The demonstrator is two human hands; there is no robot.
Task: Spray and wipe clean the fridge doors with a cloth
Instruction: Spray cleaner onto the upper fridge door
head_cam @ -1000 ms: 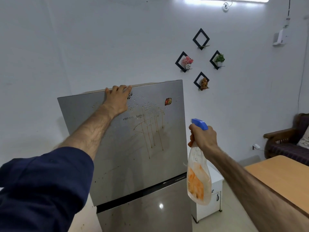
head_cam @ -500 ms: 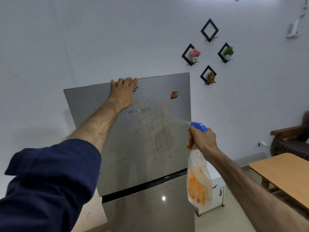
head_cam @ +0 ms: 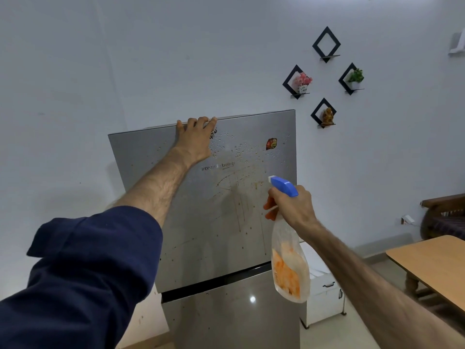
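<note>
The grey upper fridge door (head_cam: 206,222) carries orange-brown streaks, drips and water droplets, with a small red sticker near its top right. Below a dark gap is the lower fridge door (head_cam: 231,318), with small specks. My left hand (head_cam: 195,139) holds the top edge of the upper door, fingers curled over it. My right hand (head_cam: 292,206) grips the neck of a clear spray bottle (head_cam: 289,268) with a blue head, orange trigger and orange liquid. Its nozzle points at the stained door, close to it. No cloth is in view.
A white wall stands behind, with several black diamond shelves (head_cam: 325,44) holding small plants and a figurine. A low white cabinet (head_cam: 324,288) sits right of the fridge. A wooden table (head_cam: 432,263) is at the lower right, a dark wooden sofa (head_cam: 445,215) beyond it.
My right hand has brought the spray bottle left and closer to the door, its nozzle now over the stained patch. The view has shifted left. My left hand stays on the door's top edge.
</note>
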